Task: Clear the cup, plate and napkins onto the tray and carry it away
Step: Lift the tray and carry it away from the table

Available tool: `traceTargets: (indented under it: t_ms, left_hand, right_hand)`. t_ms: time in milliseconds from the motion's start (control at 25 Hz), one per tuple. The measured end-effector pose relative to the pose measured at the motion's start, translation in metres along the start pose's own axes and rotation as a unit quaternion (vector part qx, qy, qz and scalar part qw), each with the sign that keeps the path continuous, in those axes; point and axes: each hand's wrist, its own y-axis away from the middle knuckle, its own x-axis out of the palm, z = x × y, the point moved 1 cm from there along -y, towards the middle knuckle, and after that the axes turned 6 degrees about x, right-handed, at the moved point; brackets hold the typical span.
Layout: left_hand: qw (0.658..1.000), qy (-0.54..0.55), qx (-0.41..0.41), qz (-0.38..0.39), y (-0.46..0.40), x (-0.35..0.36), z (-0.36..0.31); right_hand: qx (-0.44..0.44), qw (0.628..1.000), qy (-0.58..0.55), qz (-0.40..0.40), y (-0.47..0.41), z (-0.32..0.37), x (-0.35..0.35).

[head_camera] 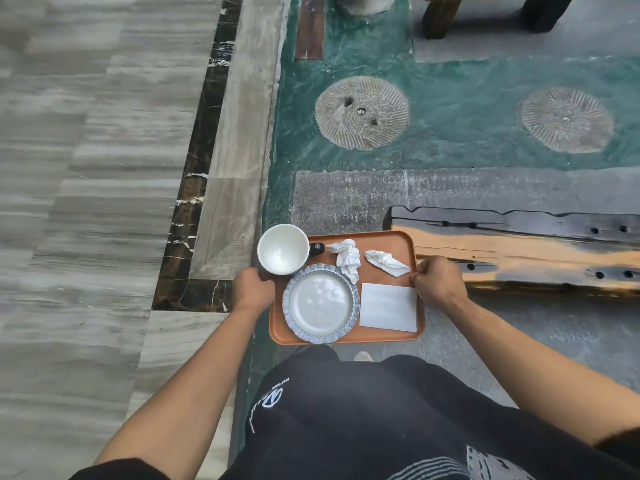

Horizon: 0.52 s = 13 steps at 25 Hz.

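An orange tray (388, 242) is held in the air in front of my body. My left hand (252, 289) grips its left edge and my right hand (438, 280) grips its right edge. On the tray stand a white cup (283, 249) with a dark handle at the far left, and a pale plate (320, 303) with a fluted rim at the near left. Two crumpled white napkins (348, 259) (386, 262) lie at the far side. A flat folded napkin (388, 307) lies at the near right.
A dark and orange wooden bench (519, 249) runs off to the right, just beyond the tray. Ahead lie green flooring with round millstones (362, 112) and a grey stone slab (450, 194). Pale striped floor (86, 168) spreads to the left. Wooden legs (440, 15) stand at the top.
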Motion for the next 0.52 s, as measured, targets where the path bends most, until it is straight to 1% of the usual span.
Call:
traceTargets:
  t_ms: [200, 520]
  left_hand:
    - [1.000, 0.007, 0.015, 0.017, -0.068, -0.034, -0.019]
    - [0.999, -0.006, 0.042, 0.031, -0.158, -0.082, -0.041]
  right_hand:
    - [0.013, 1.000, -0.011, -0.018, -0.027, 0.062, 0.002]
    - [0.047, 0.998, -0.024, -0.021, -0.063, 0.141, 0.008]
